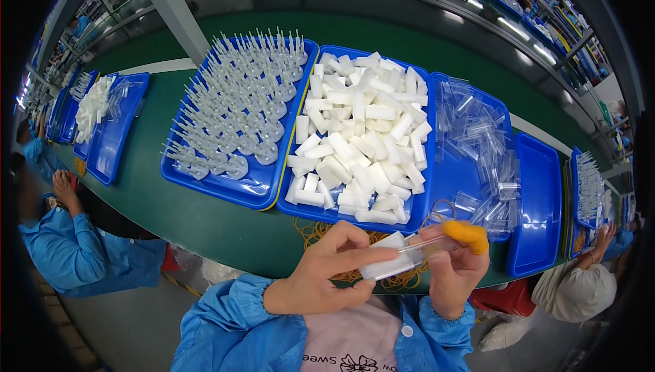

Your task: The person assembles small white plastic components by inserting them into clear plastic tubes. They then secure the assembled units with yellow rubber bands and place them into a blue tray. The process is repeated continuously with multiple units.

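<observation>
Just in front of my chest, both hands meet over one small assembly. My left hand point(321, 270) pinches a white foam block point(389, 264), index finger laid along it and thumb beneath. My right hand point(456, 273), a yellow finger cot point(468, 235) on one finger, grips a clear plastic piece point(424, 248) that meets the block's right end. Whether the block sits inside the clear piece I cannot tell. Beyond my hands is a blue tray point(292, 198) heaped with white foam blocks point(361, 133). Orange rubber bands point(310, 231) lie on the table under my hands.
Left of the foam stands a tray of upright clear parts with thin stems point(239, 106). On the right, another tray holds clear plastic pieces point(477, 154), beside a bare blue tray point(535, 201). Co-workers sit at the green table point(164, 188) on both sides; one blue sleeve point(92, 249) shows left.
</observation>
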`<state>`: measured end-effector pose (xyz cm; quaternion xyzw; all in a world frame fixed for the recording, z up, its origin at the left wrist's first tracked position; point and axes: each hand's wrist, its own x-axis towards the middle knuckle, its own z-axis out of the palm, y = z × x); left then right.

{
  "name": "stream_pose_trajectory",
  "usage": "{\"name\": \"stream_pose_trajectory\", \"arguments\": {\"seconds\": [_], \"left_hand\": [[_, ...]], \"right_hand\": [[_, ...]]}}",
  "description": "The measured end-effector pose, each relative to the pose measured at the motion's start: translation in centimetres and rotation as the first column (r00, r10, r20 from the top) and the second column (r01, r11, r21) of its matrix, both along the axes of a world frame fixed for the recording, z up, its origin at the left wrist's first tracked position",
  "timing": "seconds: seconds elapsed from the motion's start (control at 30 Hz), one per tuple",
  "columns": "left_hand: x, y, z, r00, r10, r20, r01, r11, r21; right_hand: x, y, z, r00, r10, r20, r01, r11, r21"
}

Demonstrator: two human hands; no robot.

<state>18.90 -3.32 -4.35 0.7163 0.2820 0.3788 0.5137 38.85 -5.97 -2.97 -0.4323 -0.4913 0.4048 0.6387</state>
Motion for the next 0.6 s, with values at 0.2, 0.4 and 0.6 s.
{"name": "stream_pose_trajectory", "arguments": {"seconds": [0.2, 0.4, 0.6], "left_hand": [[0.6, -0.4, -0.9, 0.898, 0.327, 0.293, -0.274, 0.939, -0.207], [0.3, -0.3, -2.6, 0.916, 0.258, 0.308, -0.110, 0.898, -0.426], [0.4, 0.0, -3.3, 0.855, 0.221, 0.468, 0.042, 0.871, -0.489]], "right_hand": [[0.5, 0.6, 0.9, 0.993, 0.096, -0.062, -0.100, 0.992, -0.077], [1.8, 1.6, -0.7, 0.946, -0.009, 0.324, 0.010, 1.000, 0.000], [1.3, 0.9, -0.7, 0.953, -0.125, 0.277, 0.138, 0.990, -0.027]]}}
